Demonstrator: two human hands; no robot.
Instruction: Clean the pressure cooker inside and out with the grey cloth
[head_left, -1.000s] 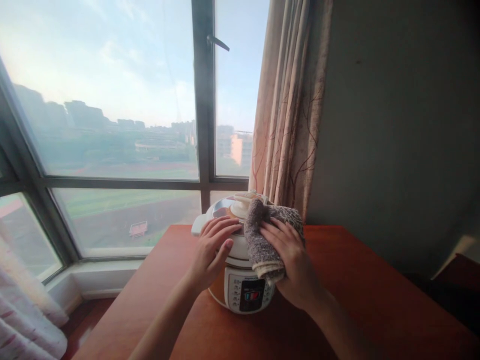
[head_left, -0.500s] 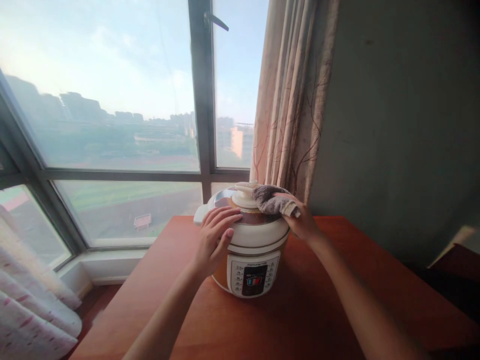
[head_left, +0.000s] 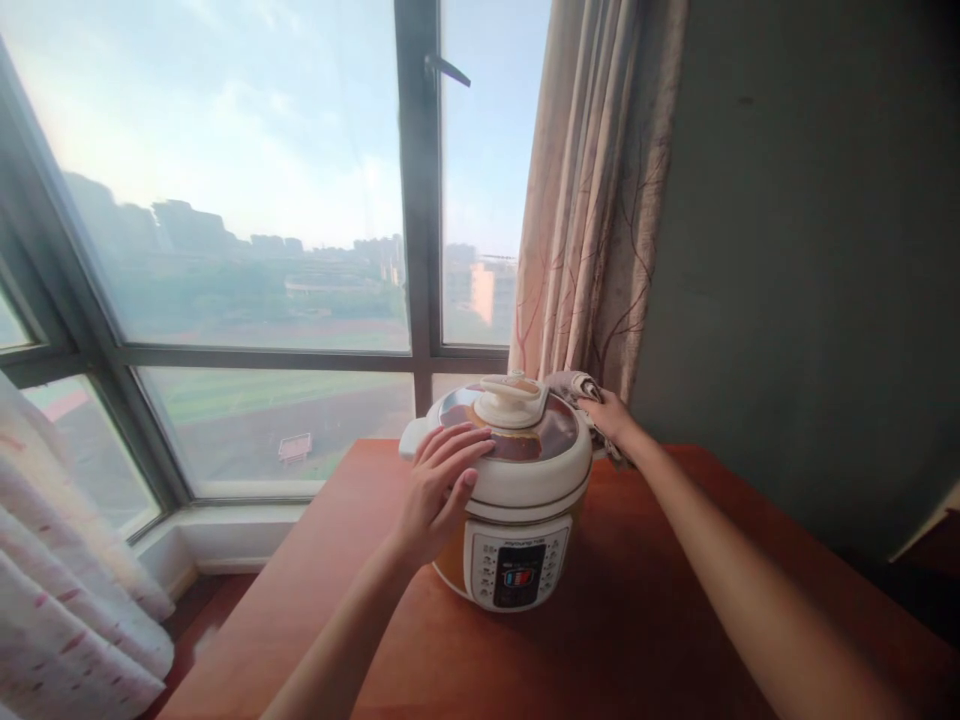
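A white and orange-brown electric pressure cooker (head_left: 529,490) stands upright, its button panel and display facing me. Its lid is on, with a cream knob (head_left: 510,400) at the centre of a shiny top. My left hand (head_left: 446,480) lies on the lid's left front edge, fingers stretched out and holding nothing. At the far right side of the lid, my right hand (head_left: 609,415) grips a bunched grey-brown cloth (head_left: 574,384). Part of the cloth hangs down past the rim beside the cooker, and some of the right fingers are hidden in it.
The cooker rests on a reddish-brown wooden table (head_left: 300,600). Behind it are a large window (head_left: 420,250) and a beige curtain (head_left: 592,200). A pale patterned curtain (head_left: 82,580) hangs at the left, and a dark wall (head_left: 795,250) rises at the right.
My right hand has moved the cloth from beside the knob outward to the lid's right rim, uncovering the shiny top. My left hand stays on the lid. The view has shifted slightly.
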